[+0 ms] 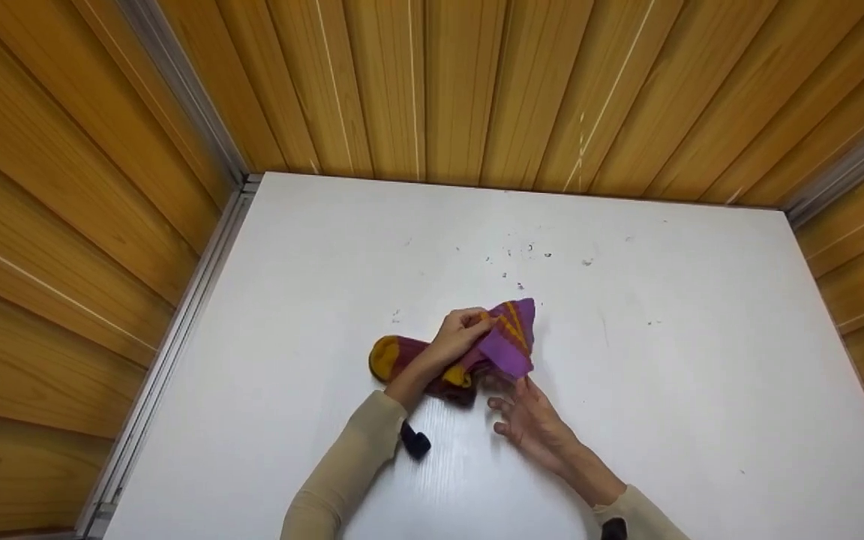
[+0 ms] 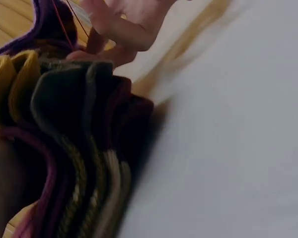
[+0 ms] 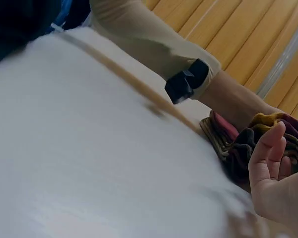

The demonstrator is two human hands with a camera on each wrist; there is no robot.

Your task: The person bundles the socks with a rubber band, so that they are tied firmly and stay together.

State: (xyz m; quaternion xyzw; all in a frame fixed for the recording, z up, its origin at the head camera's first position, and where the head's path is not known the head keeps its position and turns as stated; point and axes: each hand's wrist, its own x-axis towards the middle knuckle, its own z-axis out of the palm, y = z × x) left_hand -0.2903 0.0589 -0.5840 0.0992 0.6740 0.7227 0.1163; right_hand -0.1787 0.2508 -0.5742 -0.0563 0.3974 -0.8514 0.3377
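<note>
A stack of knitted socks (image 1: 413,358), maroon with mustard toes and other dark layers, lies on the white table. Its striped end has a purple cuff (image 1: 505,357), raised and spread at the right. My left hand (image 1: 456,337) reaches over the stack and grips the sock near the orange stripes. With thumb and forefinger, my right hand (image 1: 541,431) pinches the cuff's lower corner while its other fingers stay loose. Several folded layers (image 2: 84,129) show edge-on in the left wrist view, along with thin red strands (image 2: 64,22) near the right hand's fingers.
The white tabletop (image 1: 672,390) carries small dark marks (image 1: 520,286) beyond the socks. Wood-panelled walls (image 1: 454,90) stand at the back and both sides, with a metal rail (image 1: 199,322) along the left edge. Black wrist devices (image 1: 415,442) sit at the sleeves.
</note>
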